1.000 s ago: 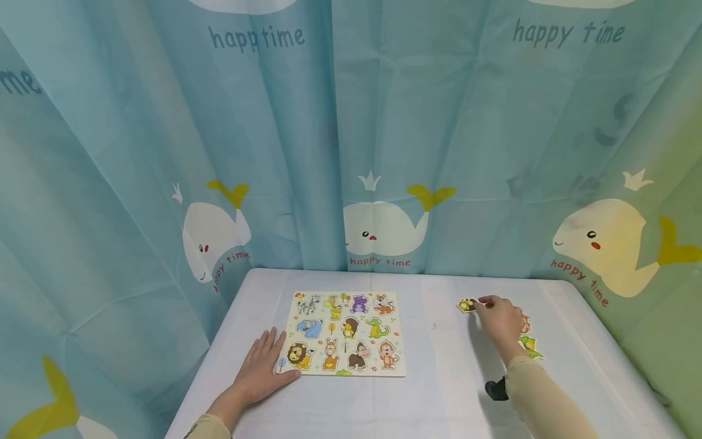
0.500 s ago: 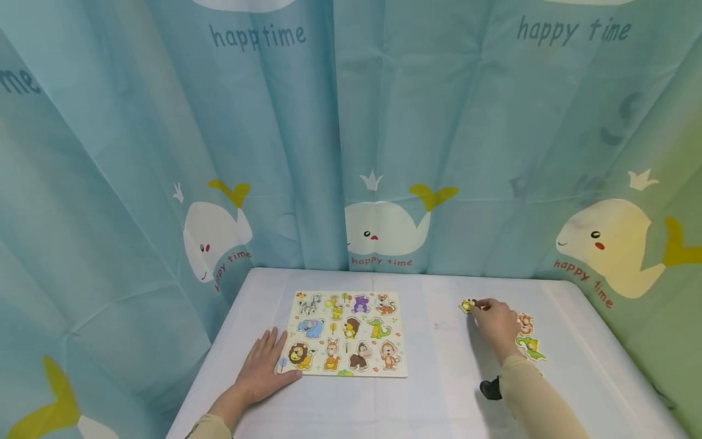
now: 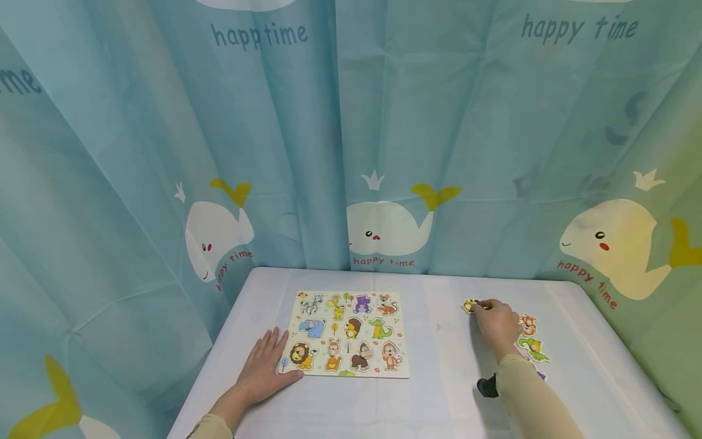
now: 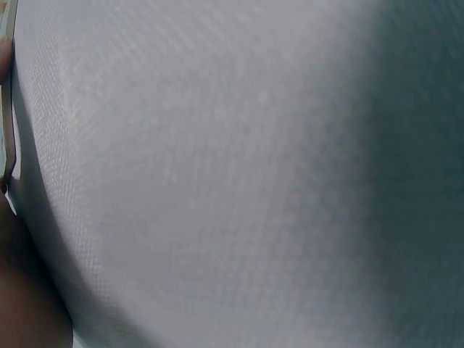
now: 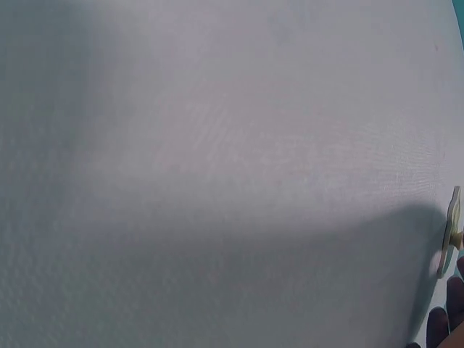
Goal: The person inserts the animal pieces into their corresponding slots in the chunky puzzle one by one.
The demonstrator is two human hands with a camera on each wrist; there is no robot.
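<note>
My left hand (image 3: 262, 370) lies with straight fingers against the left edge of an animal puzzle board (image 3: 404, 371), its thumb along the near left corner. The cream board bears several animal pictures. To the right, my right hand (image 3: 498, 324) pinches a small yellow and dark puzzle piece (image 3: 468, 306), which the fingers partly hide; its animal cannot be made out. In the right wrist view that puzzle piece (image 5: 449, 235) stands edge-on by the fingertips, with a small peg on its face. The left wrist view shows mostly tablecloth and a sliver of the board (image 4: 9, 130).
Beside my right forearm lie loose pieces: an orange animal (image 3: 528, 324), a green crocodile (image 3: 534, 349) and a purple piece (image 3: 541, 375) partly hidden by the sleeve. A black object (image 3: 487, 387) sits at the right wrist. Behind the white table (image 3: 433, 414) hangs a blue curtain (image 3: 307, 152).
My right wrist and forearm have shifted a little left, uncovering more of the loose pieces. The pinched piece stays about where it was, and the left hand remains on the board's edge.
</note>
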